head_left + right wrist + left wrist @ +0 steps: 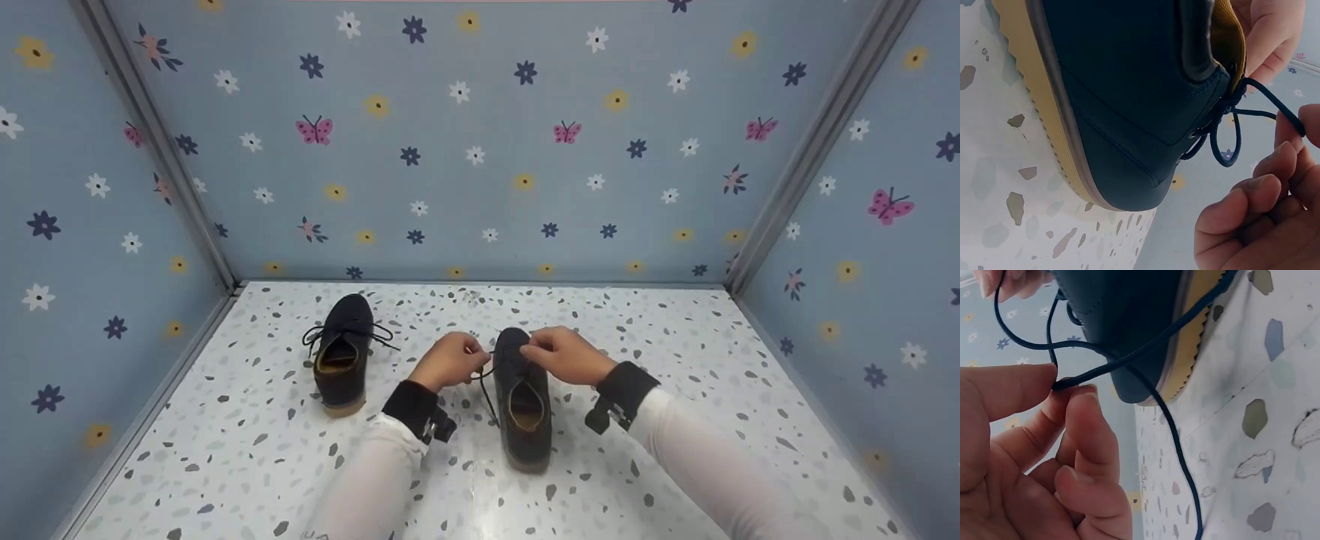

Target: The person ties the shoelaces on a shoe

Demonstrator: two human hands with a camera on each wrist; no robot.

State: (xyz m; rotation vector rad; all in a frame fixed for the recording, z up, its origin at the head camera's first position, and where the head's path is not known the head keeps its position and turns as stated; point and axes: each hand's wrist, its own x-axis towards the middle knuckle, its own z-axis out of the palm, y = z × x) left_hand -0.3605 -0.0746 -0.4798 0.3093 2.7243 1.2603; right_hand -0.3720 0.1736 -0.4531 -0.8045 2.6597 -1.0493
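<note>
A dark lace-up shoe (517,446) with a tan sole stands on the floor between both hands, toe away from me. My left hand (450,360), left of the shoe, pinches a dark shoelace (1176,439) between thumb and finger. In the left wrist view the lace doubles back from that pinch and one strand crosses the shoe's side. My right hand (568,355), over the right of the toe, pinches another part of the lace (1275,98) between thumb and fingers. At the eyelets a small lace loop (1224,160) hangs beside a knot-like gathering.
Another dark shoe (341,386), its laces tied in a bow, stands on the left. The speckled white floor (645,465) meets flowered blue panels (480,172) at the back and both sides. Black bands with small cameras sit on both wrists.
</note>
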